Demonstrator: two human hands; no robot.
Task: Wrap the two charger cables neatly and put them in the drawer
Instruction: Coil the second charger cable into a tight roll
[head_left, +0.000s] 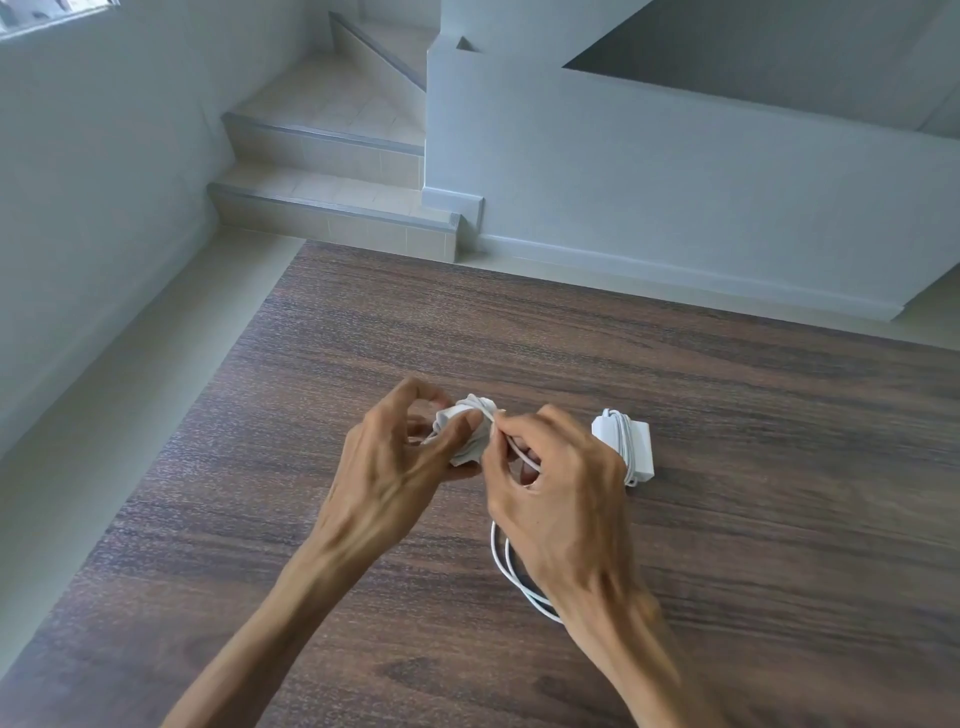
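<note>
Head view: both forearms reach in over the wooden tabletop (675, 374). The left hand (400, 467) has its fingers curled round a white charger (467, 431), held just above the tabletop. The right hand (561, 493) pinches its cable (506, 566), which loops down beneath the wrist. A second charger (623, 441), already wrapped, lies just beside the right hand

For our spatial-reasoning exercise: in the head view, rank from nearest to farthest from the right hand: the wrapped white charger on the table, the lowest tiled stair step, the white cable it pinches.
1. White cable, pinched in the right hand.
2. Wrapped white charger, just right of it.
3. Lowest tiled stair step, far beyond the table.
</note>
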